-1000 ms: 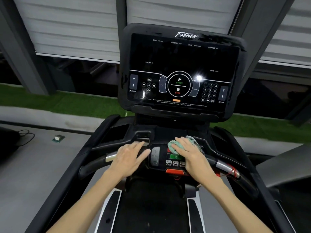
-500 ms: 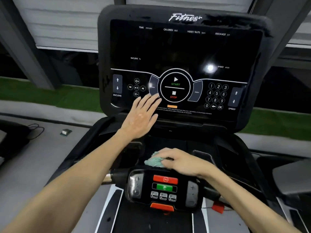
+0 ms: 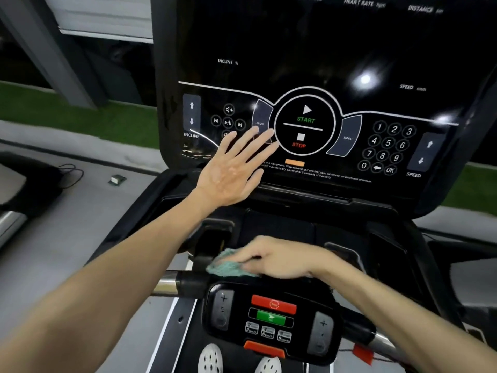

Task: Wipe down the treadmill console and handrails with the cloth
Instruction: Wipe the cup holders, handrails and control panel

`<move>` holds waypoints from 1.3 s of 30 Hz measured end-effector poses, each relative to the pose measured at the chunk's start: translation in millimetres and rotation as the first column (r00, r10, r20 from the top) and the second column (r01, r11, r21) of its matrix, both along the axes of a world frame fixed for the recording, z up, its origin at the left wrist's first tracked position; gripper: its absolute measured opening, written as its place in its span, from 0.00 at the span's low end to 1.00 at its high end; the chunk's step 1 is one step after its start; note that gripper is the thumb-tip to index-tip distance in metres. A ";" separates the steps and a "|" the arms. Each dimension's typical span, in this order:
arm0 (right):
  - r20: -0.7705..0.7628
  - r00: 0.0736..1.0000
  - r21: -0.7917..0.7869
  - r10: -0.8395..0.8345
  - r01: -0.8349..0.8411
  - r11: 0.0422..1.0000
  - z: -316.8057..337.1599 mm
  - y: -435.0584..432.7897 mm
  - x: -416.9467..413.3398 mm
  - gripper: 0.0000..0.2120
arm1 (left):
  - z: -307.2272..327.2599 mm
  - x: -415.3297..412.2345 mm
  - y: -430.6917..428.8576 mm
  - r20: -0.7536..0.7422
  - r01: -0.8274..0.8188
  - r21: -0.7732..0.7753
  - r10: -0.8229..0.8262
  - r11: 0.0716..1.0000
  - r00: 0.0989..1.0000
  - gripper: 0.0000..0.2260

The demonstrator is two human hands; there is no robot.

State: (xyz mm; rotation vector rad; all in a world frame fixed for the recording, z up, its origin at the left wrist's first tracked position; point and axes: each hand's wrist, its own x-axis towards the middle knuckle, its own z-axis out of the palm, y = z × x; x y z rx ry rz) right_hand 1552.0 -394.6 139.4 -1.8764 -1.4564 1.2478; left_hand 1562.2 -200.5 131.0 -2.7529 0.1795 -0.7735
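1. Two hands show in the head view: the left hand (image 3: 231,170) lies flat and open, fingers spread, empty, against the lower edge of the console (image 3: 309,63).
2. The right hand (image 3: 271,258) presses the green cloth (image 3: 224,267) onto the ledge just above the button panel (image 3: 271,316), fingers curled loosely over it.
3. Judging progress: wiping seems under way low down; the screen and the handrail (image 3: 168,284) look still to do.

a small green and white object (image 3: 117,180) lies on the grey floor (image 3: 80,227), well left of the left hand. a dark cable (image 3: 70,174) loops further left. a green turf strip (image 3: 75,117) runs beyond them.
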 end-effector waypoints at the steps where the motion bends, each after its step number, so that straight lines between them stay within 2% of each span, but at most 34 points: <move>1: -0.006 1.000 -0.003 0.008 -0.008 1.000 0.0 10.0 -2.0 0.21 | 1.2 -0.1 -0.1 -0.001 0.004 -0.008 -0.004 1.000 1.000 0.26; 5: -0.069 0.998 0.008 -0.014 0.014 1.000 9.0 -25.7 -0.6 0.22 | 1.0 -1.0 0.0 0.011 0.024 -0.020 -0.024 1.000 1.000 0.25; 8: -0.187 0.977 -0.043 -0.107 0.100 0.994 19.7 -75.7 8.6 0.23 | -0.5 0.0 -1.5 0.052 0.042 -0.032 -0.041 0.999 0.998 0.25; 10: -0.213 0.969 -0.054 -0.126 0.117 0.992 22.7 -81.3 11.0 0.24 | -0.1 1.0 -1.9 0.072 0.050 -0.040 -0.047 0.998 0.996 0.24; 14: -0.087 0.996 -0.002 0.017 -0.017 1.000 14.3 -17.6 -2.6 0.25 | -1.7 -0.3 -0.5 0.073 0.048 -0.045 -0.045 0.998 0.996 0.24; 18: -0.053 0.997 0.040 0.050 -0.048 0.998 -1.2 23.5 -14.1 0.22 | -0.4 -0.4 0.7 0.054 0.056 -0.044 -0.054 0.997 0.997 0.25; 21: -0.174 0.984 0.000 -0.029 0.030 1.000 7.7 -14.7 -2.6 0.24 | 0.4 -0.3 1.4 0.052 0.048 -0.032 -0.046 0.998 0.998 0.25; 24: -0.392 0.912 -0.053 -0.117 0.105 0.993 14.1 -77.5 11.6 0.27 | -1.2 0.0 -0.2 0.067 0.048 -0.031 -0.045 0.998 0.997 0.25; 26: -0.457 0.876 -0.076 -0.150 0.130 0.989 14.1 -101.2 19.0 0.26 | -1.6 0.9 -0.6 0.065 0.045 -0.037 -0.043 0.998 0.997 0.25; 29: -0.405 0.905 -0.053 -0.128 0.117 0.992 13.7 -85.3 15.7 0.24 | -1.3 0.4 -1.0 0.062 0.036 -0.037 -0.034 0.999 0.997 0.24; 32: -0.242 0.970 0.037 0.004 0.005 0.999 2.3 -21.0 1.8 0.17 | -1.6 -0.6 -0.5 0.059 0.038 -0.033 -0.036 0.999 0.998 0.24; 34: -0.147 0.986 0.039 0.077 -0.072 0.997 -7.4 17.6 -6.3 0.16 | -0.4 -0.7 1.0 0.057 0.040 -0.036 -0.038 0.999 0.998 0.24; 36: -0.137 0.990 0.013 0.012 -0.010 1.000 -13.6 29.0 -5.0 0.16 | -0.4 -0.7 1.4 0.053 0.044 -0.032 -0.042 0.999 0.998 0.25; 39: -0.178 0.976 0.002 -0.128 0.131 0.991 -12.9 -13.5 7.3 0.15 | -2.2 -0.4 1.1 0.055 0.054 -0.027 -0.052 0.998 0.997 0.25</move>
